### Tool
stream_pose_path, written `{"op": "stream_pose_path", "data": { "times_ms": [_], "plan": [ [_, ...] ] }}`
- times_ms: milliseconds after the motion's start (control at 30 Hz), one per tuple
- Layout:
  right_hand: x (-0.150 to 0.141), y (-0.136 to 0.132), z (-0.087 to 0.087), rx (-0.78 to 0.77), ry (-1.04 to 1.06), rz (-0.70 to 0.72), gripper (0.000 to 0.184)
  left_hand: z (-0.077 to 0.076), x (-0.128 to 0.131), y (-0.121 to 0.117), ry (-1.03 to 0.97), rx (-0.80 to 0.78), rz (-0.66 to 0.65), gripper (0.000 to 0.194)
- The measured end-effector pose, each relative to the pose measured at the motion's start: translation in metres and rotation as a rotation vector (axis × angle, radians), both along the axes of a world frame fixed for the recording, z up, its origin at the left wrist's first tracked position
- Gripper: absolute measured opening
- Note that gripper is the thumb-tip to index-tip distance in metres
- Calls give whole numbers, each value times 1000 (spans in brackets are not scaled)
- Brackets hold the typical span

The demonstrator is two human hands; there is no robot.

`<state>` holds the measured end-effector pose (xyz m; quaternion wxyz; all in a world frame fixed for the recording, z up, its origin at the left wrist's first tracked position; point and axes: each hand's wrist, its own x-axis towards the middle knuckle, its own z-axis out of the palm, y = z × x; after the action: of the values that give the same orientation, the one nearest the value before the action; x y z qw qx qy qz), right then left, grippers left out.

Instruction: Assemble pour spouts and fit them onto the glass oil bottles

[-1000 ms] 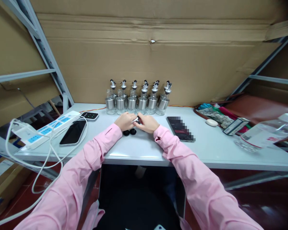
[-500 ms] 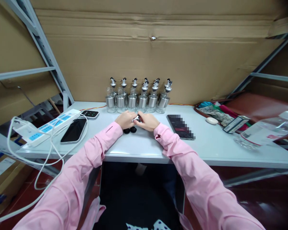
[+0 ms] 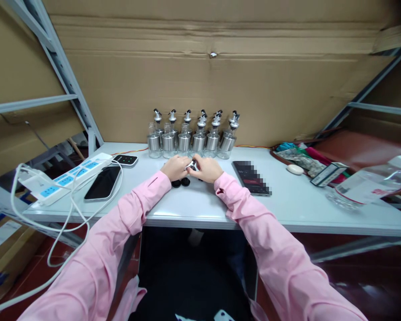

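My left hand (image 3: 175, 168) and my right hand (image 3: 207, 170) meet over the middle of the table, fingers closed around a small silver-and-black pourer spout (image 3: 191, 165). Fingers cover most of it. Just below my left hand, black round stoppers (image 3: 185, 182) lie on the tabletop, partly hidden. Behind my hands stand two rows of glass bottles (image 3: 198, 142) with steel sleeves. Pourer spouts top the back row and the front right ones. Three front bottles at the left (image 3: 169, 143) have bare glass necks.
On the white table (image 3: 187, 207), a power strip (image 3: 75, 176) with white cables, a phone (image 3: 102, 183) and a small black device (image 3: 125, 160) lie left. Another phone (image 3: 252, 178), a white oval object (image 3: 295, 169), a small box (image 3: 329, 174) and a plastic bottle (image 3: 367, 185) lie right. Cardboard (image 3: 200, 84) stands behind.
Both hands stay in nearly the same place, still closed on the pourer spout, with only slight finger movement. The bottles have not moved.
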<state>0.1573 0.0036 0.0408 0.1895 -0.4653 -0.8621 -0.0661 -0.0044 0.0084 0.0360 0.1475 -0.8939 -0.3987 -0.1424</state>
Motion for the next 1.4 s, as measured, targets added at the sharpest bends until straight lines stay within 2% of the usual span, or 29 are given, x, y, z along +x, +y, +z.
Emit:
{"op": "stream_pose_path", "data": {
  "times_ms": [100, 267, 533, 733, 833, 900, 1000, 1067, 1200, 1267, 1400],
  "plan": [
    [-2, -2, 2, 78, -43, -70, 35, 3, 1, -2, -92, -20, 77, 13],
    [-6, -3, 0, 141, -111, -47, 37, 9, 2, -7, -136, -75, 158, 17],
    [-5, 1, -4, 137, -160, -3, 36, 6, 2, -7, -78, -82, 155, 15],
    [-4, 6, -3, 131, -165, 53, 35, 6, 2, -6, -93, 15, 99, 14],
    [2, 5, 0, 142, -111, 68, 32, 7, -1, -6, -102, 22, 29, 13],
    [7, 5, 2, 172, -43, 41, 33, 8, -4, -7, -126, 44, -13, 14],
    [12, 8, 2, 193, 63, -59, 35, 9, -8, -6, -188, 116, 8, 15],
    [15, 15, 0, 143, 100, -132, 35, 8, -10, -4, -202, 149, 13, 16],
    [22, 29, -10, -77, 71, -243, 32, 6, -12, -2, -186, 166, 4, 16],
    [24, 34, -16, -147, 47, -254, 30, 5, -12, -1, -183, 169, 8, 16],
    [25, 37, -25, -184, 31, -240, 25, 5, -12, -1, -188, 177, 3, 16]
  ]
}}
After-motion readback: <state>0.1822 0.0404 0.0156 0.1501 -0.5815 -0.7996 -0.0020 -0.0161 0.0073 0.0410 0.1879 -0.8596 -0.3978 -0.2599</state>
